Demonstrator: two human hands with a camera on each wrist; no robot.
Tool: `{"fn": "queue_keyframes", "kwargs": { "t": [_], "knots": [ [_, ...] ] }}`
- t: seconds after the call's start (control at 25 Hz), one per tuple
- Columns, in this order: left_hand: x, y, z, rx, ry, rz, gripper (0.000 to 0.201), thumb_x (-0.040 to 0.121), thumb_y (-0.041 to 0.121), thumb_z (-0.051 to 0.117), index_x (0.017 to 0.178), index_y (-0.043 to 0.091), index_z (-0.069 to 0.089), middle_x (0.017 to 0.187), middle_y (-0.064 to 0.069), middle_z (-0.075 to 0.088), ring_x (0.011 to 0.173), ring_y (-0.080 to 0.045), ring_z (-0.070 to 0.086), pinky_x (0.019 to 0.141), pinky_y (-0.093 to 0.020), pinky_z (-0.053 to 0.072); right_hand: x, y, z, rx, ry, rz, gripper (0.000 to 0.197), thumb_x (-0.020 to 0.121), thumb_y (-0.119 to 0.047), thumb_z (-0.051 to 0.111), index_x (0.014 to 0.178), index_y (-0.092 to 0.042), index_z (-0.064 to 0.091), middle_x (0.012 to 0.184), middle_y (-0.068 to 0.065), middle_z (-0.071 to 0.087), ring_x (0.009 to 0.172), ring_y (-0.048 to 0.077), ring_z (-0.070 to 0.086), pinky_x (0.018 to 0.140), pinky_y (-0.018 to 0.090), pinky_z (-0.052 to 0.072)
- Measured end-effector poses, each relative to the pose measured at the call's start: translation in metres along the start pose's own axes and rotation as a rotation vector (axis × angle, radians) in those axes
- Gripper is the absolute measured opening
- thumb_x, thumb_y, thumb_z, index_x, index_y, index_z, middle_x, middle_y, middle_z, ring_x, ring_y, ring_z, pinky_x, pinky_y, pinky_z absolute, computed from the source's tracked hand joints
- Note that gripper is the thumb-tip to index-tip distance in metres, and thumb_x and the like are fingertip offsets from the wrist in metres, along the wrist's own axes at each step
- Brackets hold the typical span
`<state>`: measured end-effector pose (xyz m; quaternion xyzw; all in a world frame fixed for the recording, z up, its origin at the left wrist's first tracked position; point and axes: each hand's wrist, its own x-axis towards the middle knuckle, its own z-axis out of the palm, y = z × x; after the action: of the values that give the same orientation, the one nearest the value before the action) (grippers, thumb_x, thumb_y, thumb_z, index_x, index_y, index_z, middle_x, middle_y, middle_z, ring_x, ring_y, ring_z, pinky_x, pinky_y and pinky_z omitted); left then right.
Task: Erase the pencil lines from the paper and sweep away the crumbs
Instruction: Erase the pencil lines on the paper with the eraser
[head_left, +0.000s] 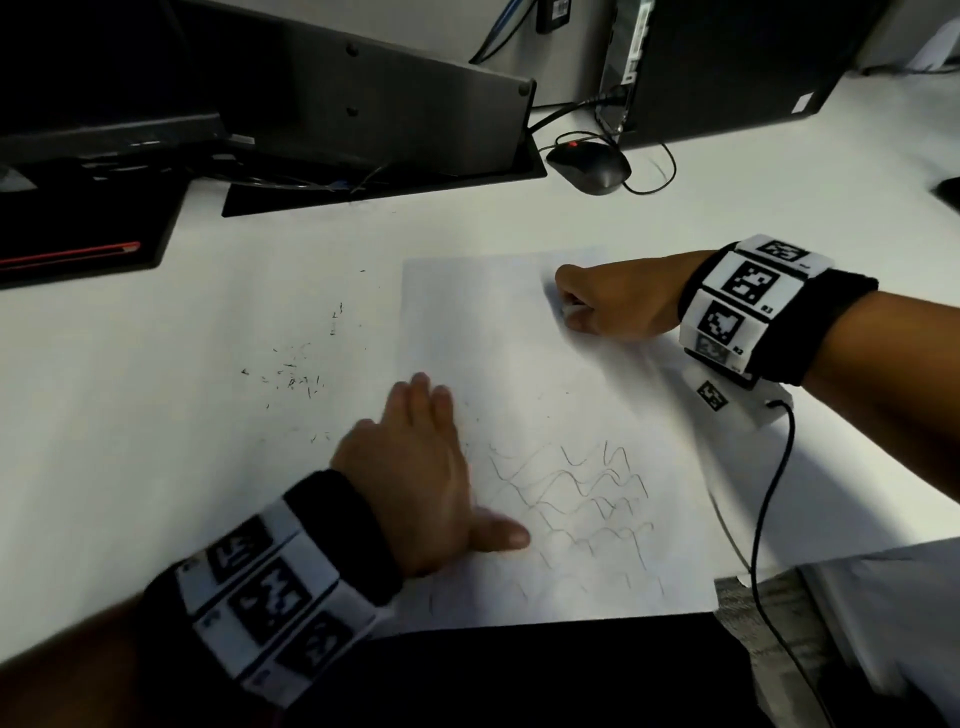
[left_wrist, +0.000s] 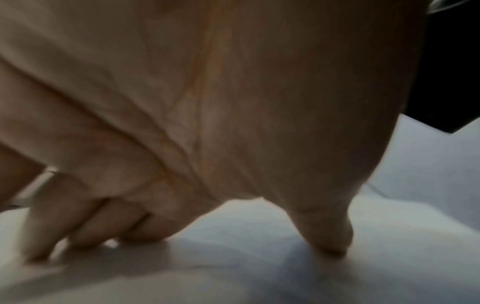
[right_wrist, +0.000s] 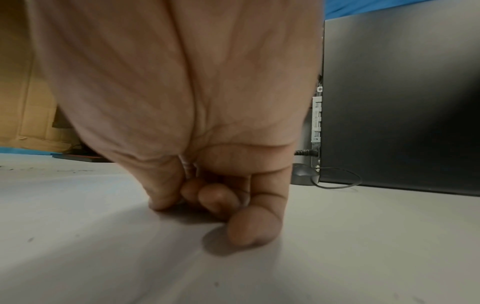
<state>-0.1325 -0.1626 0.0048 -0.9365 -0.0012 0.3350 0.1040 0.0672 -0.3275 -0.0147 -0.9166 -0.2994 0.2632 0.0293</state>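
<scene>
A white sheet of paper (head_left: 519, 343) lies on the white desk. Wavy pencil lines (head_left: 582, 499) cover its lower part, while its upper part looks blank. My left hand (head_left: 441, 467) lies flat on the sheet's left edge, fingers straight and thumb spread toward the lines; the left wrist view shows the left hand (left_wrist: 182, 144) pressing down with its fingertips. My right hand (head_left: 602, 301) is at the sheet's upper right, fingers curled, pinching a small white eraser (head_left: 570, 312) against the paper. In the right wrist view the curled fingers (right_wrist: 218, 197) hide the eraser.
Dark eraser crumbs (head_left: 296, 374) lie scattered on the desk left of the paper. A monitor base (head_left: 384, 171), a mouse (head_left: 589, 166) and a computer tower (head_left: 727, 67) stand at the back. A black cable (head_left: 769, 519) runs down from my right wrist.
</scene>
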Motion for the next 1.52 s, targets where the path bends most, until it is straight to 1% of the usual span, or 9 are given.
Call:
{"fn": "queue_keyframes", "kwargs": {
  "t": [0.08,0.28,0.4,0.52,0.8,1.0,1.2,1.4,1.52],
  "knots": [
    [-0.005,-0.014,-0.005,0.005,0.052,-0.102,0.137,0.063,0.098,0.016,0.154,-0.004,-0.003,0.163,-0.024,-0.002,0.151,-0.034,0.010,0.115,-0.048,0.028,0.000,0.001,0.000,0.064,0.016,0.022,0.021,0.094,-0.022,0.036,0.073,-0.021,0.032,0.065,-0.003,0.042,0.060,0.018,0.032,0.053,0.027,0.029],
    [0.007,0.032,-0.012,-0.117,0.135,0.392,0.116,0.077,0.089,0.026,0.157,0.015,-0.013,0.164,-0.002,-0.022,0.151,-0.014,-0.018,0.122,-0.052,0.003,-0.003,-0.002,-0.002,-0.070,0.007,-0.024,0.021,0.093,-0.022,0.044,0.075,-0.025,0.032,0.073,0.000,0.047,0.062,0.019,0.039,0.054,0.029,0.035],
    [-0.002,-0.002,0.007,-0.018,0.013,0.151,0.133,0.063,0.097,0.014,0.155,0.005,-0.013,0.164,-0.011,-0.020,0.152,-0.021,-0.014,0.122,-0.051,0.008,-0.004,-0.003,-0.003,-0.079,-0.009,-0.018,0.021,0.093,-0.024,0.042,0.075,-0.026,0.031,0.073,0.001,0.048,0.061,0.020,0.039,0.054,0.032,0.037],
    [-0.022,-0.037,0.003,0.122,-0.038,-0.106,0.149,0.042,0.095,-0.018,0.150,0.000,0.019,0.159,-0.021,0.019,0.146,-0.030,0.024,0.116,-0.047,0.027,-0.005,0.000,-0.003,-0.081,0.005,-0.015,0.018,0.092,-0.022,0.041,0.076,-0.025,0.034,0.071,-0.002,0.047,0.060,0.019,0.038,0.054,0.030,0.035],
    [0.010,0.022,-0.016,0.019,0.080,0.369,0.118,0.078,0.089,0.030,0.156,0.012,-0.013,0.164,-0.006,-0.021,0.152,-0.019,-0.014,0.121,-0.053,0.008,-0.003,-0.002,-0.003,-0.071,-0.014,-0.011,0.018,0.092,-0.022,0.042,0.077,-0.027,0.034,0.074,-0.001,0.050,0.063,0.020,0.041,0.058,0.034,0.039],
    [-0.023,-0.019,-0.007,0.235,0.064,-0.050,0.112,0.069,0.095,0.015,0.129,0.006,0.051,0.130,-0.016,0.050,0.117,-0.028,0.052,0.087,-0.036,0.042,-0.003,0.000,-0.003,-0.080,-0.013,-0.021,0.019,0.094,-0.023,0.042,0.077,-0.025,0.034,0.073,0.000,0.049,0.063,0.019,0.040,0.058,0.033,0.038],
    [-0.002,0.007,-0.006,0.040,0.128,0.300,0.118,0.076,0.090,0.025,0.157,0.010,-0.008,0.165,-0.009,-0.014,0.153,-0.021,-0.007,0.121,-0.048,0.013,-0.002,0.000,-0.002,-0.083,-0.003,-0.025,0.021,0.094,-0.026,0.043,0.076,-0.025,0.033,0.074,0.001,0.049,0.063,0.021,0.041,0.059,0.035,0.039],
    [-0.017,-0.039,0.002,0.269,0.058,-0.014,0.119,0.062,0.096,0.001,0.126,0.011,0.054,0.135,-0.015,0.049,0.119,-0.027,0.051,0.094,-0.037,0.043,-0.003,0.002,-0.002,-0.081,0.001,-0.029,0.020,0.094,-0.027,0.043,0.076,-0.025,0.034,0.073,0.001,0.049,0.063,0.021,0.041,0.059,0.035,0.038],
    [-0.005,-0.052,0.003,0.191,0.104,0.125,0.126,0.063,0.098,0.007,0.156,0.012,0.005,0.165,-0.011,0.001,0.151,-0.026,0.015,0.116,-0.046,0.028,0.001,0.004,-0.003,-0.081,0.001,-0.023,0.019,0.092,-0.027,0.044,0.075,-0.025,0.034,0.071,0.001,0.050,0.062,0.022,0.042,0.059,0.037,0.040]
  ]
}}
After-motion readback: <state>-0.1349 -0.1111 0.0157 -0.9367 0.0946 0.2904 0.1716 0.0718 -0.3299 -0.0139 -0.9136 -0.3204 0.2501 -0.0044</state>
